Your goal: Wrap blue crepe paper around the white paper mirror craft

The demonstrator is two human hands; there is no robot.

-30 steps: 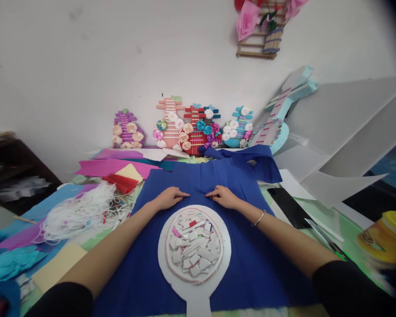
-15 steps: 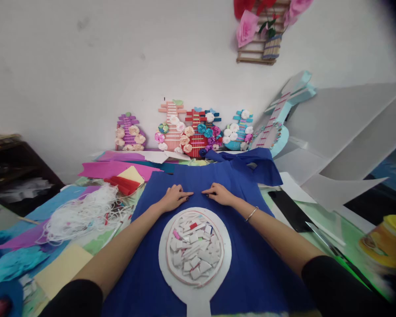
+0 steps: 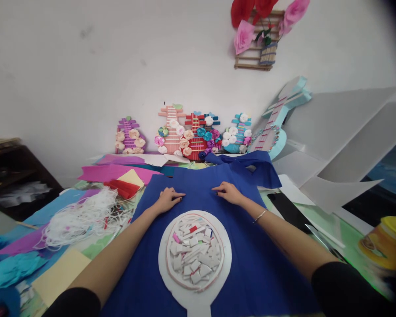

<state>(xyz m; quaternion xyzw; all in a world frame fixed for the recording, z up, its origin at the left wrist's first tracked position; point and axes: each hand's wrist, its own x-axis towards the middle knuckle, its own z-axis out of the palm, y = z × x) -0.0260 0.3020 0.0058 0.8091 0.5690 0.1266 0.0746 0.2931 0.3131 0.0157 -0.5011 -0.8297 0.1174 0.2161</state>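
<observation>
Dark blue crepe paper (image 3: pixel 251 264) is spread out in front of me. On it lies a white foam-board shape (image 3: pixel 165 259), round with a narrow neck pointing towards me; cut white foam scraps (image 3: pixel 198 251) fill its round part inside a pinkish ring. My left hand (image 3: pixel 168 199) rests on the paper just beyond its upper left, index finger stretched inward. Opposite, my right hand (image 3: pixel 229 193) touches the paper with its index finger pointing left. Both hands hold nothing; their other fingers are partly curled. Bare blue paper lies between the two fingertips.
Small decorated lutes (image 3: pixel 194 136) stand against the wall, beside a large pale-blue one (image 3: pixel 273 123). Tangled white cord (image 3: pixel 82 218) and coloured paper lie left. At right are a black phone (image 3: pixel 287 211), a knife or scissor blade (image 3: pixel 323 240) and a yellow-lidded tub (image 3: pixel 384 242).
My hands have moved apart, left hand to the left and right hand to the right, over the blue paper. The foam-board shape stays in place.
</observation>
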